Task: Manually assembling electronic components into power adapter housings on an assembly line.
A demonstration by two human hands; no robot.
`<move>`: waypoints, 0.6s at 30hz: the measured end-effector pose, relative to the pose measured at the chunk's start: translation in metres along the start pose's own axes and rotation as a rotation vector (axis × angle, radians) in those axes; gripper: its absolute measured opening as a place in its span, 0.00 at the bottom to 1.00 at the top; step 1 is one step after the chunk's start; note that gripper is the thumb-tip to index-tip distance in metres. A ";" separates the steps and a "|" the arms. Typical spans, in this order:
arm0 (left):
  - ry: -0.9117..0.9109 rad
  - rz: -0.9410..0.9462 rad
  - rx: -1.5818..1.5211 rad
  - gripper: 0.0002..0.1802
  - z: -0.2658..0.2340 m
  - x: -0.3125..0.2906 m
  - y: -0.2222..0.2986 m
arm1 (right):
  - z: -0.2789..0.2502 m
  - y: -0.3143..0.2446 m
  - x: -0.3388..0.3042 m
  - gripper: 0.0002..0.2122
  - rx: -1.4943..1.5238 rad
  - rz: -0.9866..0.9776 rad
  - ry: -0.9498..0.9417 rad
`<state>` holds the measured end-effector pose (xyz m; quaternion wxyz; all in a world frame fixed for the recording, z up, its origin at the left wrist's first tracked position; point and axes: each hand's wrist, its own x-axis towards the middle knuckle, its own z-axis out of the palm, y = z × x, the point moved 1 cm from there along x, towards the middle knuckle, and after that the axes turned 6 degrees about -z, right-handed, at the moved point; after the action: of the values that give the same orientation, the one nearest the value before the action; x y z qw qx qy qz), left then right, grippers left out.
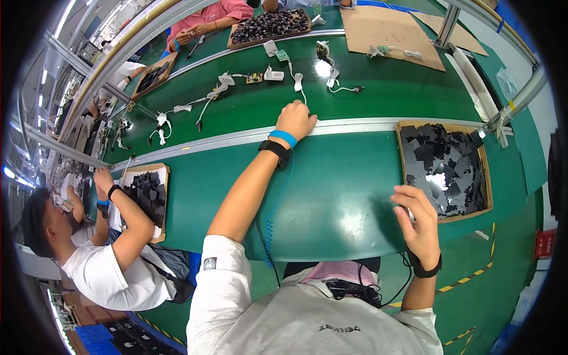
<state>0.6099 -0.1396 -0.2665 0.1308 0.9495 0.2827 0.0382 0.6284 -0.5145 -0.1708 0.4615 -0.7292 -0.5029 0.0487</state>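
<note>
My left hand (294,120) reaches across to the metal rail, its fingers closed around the end of a white cable (303,92). That cable runs up to a bundled white coil (298,79) and on to a small green circuit board (282,55). A blue strap (283,138) and a black band circle my left wrist. My right hand (419,220) hovers with fingers apart and nothing in it, just beside a cardboard tray (488,177) filled with thin black sheet pieces (439,163).
Beyond the metal rail (355,125), circuit boards with white cables lie along the green belt (236,118). A co-worker (100,260) sits at the left by another tray of black pieces (147,195). Across the belt, other people sit near a tray of small black parts (269,28) and flat cardboard (390,35).
</note>
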 end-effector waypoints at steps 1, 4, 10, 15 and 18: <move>-0.014 -0.034 -0.101 0.17 -0.006 0.001 -0.001 | 0.002 -0.001 0.004 0.09 -0.017 -0.049 -0.019; 0.062 0.005 -0.382 0.14 -0.029 -0.009 0.008 | 0.007 -0.003 0.008 0.11 0.015 -0.100 -0.070; 0.155 0.344 -1.079 0.17 -0.145 -0.099 0.074 | 0.027 -0.017 0.029 0.15 -0.030 -0.117 0.035; 0.107 0.723 -1.230 0.20 -0.178 -0.151 0.094 | 0.047 -0.030 0.042 0.22 -0.041 -0.083 0.139; 0.081 0.694 -1.268 0.21 -0.173 -0.152 0.090 | 0.039 -0.026 0.042 0.22 0.109 0.080 -0.060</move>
<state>0.5043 -0.2557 -0.0751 0.6260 0.7240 -0.1070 0.2694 0.6104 -0.4558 -0.1571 0.4831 -0.7205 -0.4838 0.1164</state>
